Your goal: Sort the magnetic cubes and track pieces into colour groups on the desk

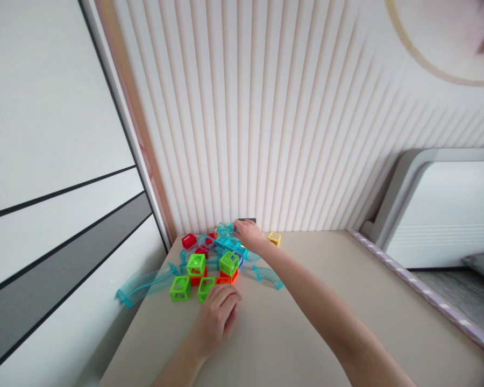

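At the back of the table, my right hand (248, 234) is closed, with its fingertips on a clear light-blue plastic track piece (225, 228) on top of the pile. My left hand (220, 314) rests on the tabletop in the foreground, fingers curled together, with nothing visible in it. Just beyond its knuckles stand a green open-frame cube (206, 289) and an orange cube (225, 279). More green cubes (180, 288) lie to the left, one (196, 265) stacked on an orange block. Red cubes (189, 241) sit at the back left.
A curved blue track (147, 285) sticks out past the table's left edge, towards white cabinet panels (105, 290). Another curved track (269, 277) lies under my right forearm. A yellow cube (275, 238) stands near the ribbed wall (246, 118). To the right is a grey-white headboard (455, 209).
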Available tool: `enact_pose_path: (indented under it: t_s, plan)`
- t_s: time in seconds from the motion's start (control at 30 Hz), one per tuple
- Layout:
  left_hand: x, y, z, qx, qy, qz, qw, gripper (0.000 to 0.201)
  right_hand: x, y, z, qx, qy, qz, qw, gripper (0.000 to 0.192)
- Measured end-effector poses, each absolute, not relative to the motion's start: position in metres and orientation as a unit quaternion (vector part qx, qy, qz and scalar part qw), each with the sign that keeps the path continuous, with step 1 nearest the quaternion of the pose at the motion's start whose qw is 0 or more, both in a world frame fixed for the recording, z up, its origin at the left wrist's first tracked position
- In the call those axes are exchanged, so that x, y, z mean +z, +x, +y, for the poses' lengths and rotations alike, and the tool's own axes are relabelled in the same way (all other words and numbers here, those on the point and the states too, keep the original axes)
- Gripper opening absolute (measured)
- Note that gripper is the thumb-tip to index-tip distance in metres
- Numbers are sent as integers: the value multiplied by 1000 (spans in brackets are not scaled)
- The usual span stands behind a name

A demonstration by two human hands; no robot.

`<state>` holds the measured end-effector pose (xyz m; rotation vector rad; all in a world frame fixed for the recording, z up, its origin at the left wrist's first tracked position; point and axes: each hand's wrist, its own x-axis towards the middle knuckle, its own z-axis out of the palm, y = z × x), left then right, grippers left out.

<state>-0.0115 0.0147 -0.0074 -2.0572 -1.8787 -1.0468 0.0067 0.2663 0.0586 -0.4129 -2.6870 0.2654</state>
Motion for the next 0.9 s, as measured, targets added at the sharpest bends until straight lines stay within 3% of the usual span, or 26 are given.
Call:
enact_pose_path:
  t_s: [0.17,0.27,0.33,0.47,0.6,0.9]
  plan:
    - [-7,-9,15,-362,-685,-620,126,34,68,41,251,159,-172,-918,321,16]
    - [2,-2,23,-398,-648,-635,137,49,63,69,234,289,-185,-825,448,16]
    - [10,9,35,-441,-608,-649,120,57,53,90,219,390,-185,-761,484,16]
    - [13,36,69,-548,-544,-635,18,62,24,127,187,459,-164,-731,478,15]
    - [-6,50,92,-611,-472,-633,-58,50,5,143,166,497,-191,-701,474,15]
    - [0,42,80,-729,-282,-542,-309,49,25,146,163,708,-153,-581,371,29]
